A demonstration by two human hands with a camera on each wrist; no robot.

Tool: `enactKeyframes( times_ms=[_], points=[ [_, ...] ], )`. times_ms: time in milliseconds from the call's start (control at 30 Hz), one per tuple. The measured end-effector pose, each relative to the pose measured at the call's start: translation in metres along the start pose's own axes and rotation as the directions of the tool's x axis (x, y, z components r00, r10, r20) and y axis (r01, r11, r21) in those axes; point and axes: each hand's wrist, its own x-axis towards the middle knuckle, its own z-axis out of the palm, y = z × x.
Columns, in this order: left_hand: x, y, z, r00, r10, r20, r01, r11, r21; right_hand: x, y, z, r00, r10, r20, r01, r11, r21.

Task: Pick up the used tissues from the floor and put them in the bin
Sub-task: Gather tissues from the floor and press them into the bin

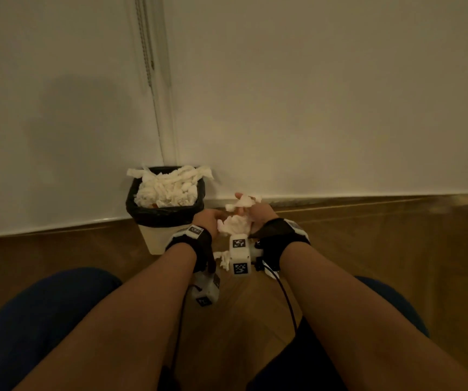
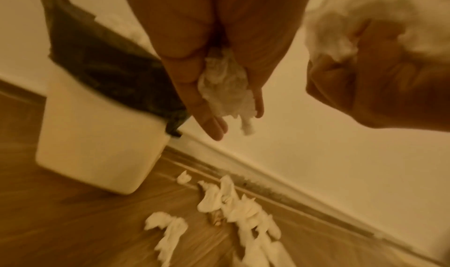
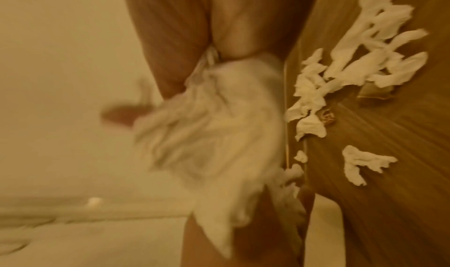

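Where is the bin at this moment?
In the head view the bin stands on the wooden floor against the white wall, left of the left hand and heaped with tissues.

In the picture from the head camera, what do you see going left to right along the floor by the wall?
Bin stuffed with tissues → left hand → bunch of tissues → right hand.

We are finding no readable words, brands or numbers; we are seeing only black-and-white square code markers (image 1: 239, 243) on the white wrist-camera blocks (image 1: 239, 258), carrying no legible characters.
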Motion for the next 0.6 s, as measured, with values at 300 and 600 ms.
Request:
enactKeyframes(
  times_ms=[300,600],
  points=[
    [-0.044,0.054,-0.072,0.971,0.168,-0.168,-0.153,0.983,0.103,-0.092,-0.075,0.038,0.980,-0.129,0.154,0.015,0.812,0.583],
    [-0.090,0.069,-0.128,0.964,-0.079,0.253,0.196,0.855,-0.480,-0.110,-0.098,0.043,0.983,-0.184,-0.007,0.115,0.585,0.803]
  ],
)
